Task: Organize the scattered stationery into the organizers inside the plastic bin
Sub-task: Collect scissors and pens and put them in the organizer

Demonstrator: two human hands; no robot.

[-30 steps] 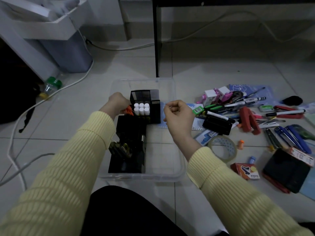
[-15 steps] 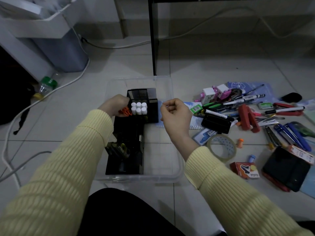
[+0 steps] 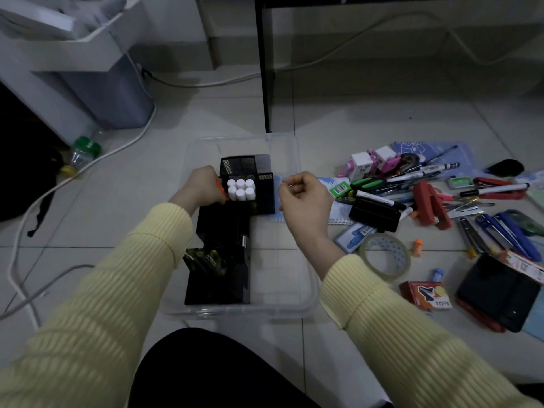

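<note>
A clear plastic bin (image 3: 241, 312) sits on the floor in front of me. It holds a black mesh organizer (image 3: 244, 166) with several white tubes (image 3: 240, 188) and a lower black organizer (image 3: 223, 231). My left hand (image 3: 200, 187) grips orange items (image 3: 219, 189) at the left side of the tubes. My right hand (image 3: 303, 198) hovers over the bin's right side with curled fingers, thumb and forefinger together; nothing shows in it. To the right lie scattered pens (image 3: 412, 175), a red stapler (image 3: 429, 207), a black punch (image 3: 375, 214) and a tape roll (image 3: 385, 256).
Blue cutters (image 3: 512, 234), a black case (image 3: 497, 293) and a red box (image 3: 426, 294) lie at the far right. A black table leg (image 3: 265, 69) stands behind the bin. White cables (image 3: 88, 163), a green bottle (image 3: 85, 148) and a grey bin (image 3: 112, 92) are at the left.
Both hands stay almost where they were. My left hand keeps the orange items beside the white tubes; my right hand stays curled over the bin's right side.
</note>
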